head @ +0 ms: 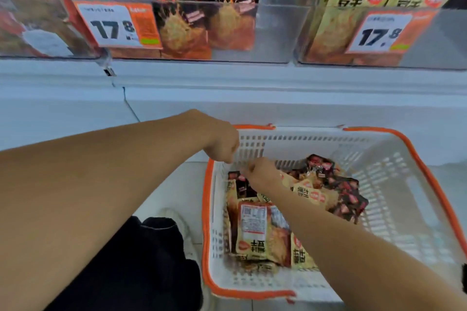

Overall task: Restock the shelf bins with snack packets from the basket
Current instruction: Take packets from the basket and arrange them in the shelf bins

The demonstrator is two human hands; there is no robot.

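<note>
Basket (404, 184): white, orange-rimmed, on the floor below the shelf, holding a loose heap of snack packets (255, 230), beige and black kinds mixed, some face-down. Left hand (222, 146): at the basket's near-left corner, fingers curled at the rim; I cannot tell whether it grips the rim or merely rests there. Right hand (260, 171): down inside the basket over the packets at the left end, fingers bent, apparently closing on something, but what they hold is hidden under the knuckles, so I cannot say. Shelf bins above: black-packet bin (273, 33) at centre with room on its right side; beige-packet bin (442, 40) at right, also part-filled. Step in hand, as I judge it: picking a packet out. To do it well I would take one flavour at a time, pinching a packet by its sealed edge rather than its middle so the contents are not crushed, and keep the basket steadied with the left hand. Then check the colour against the bin before lifting, and set it upright, label forward, behind the price tag (118, 24).
</note>
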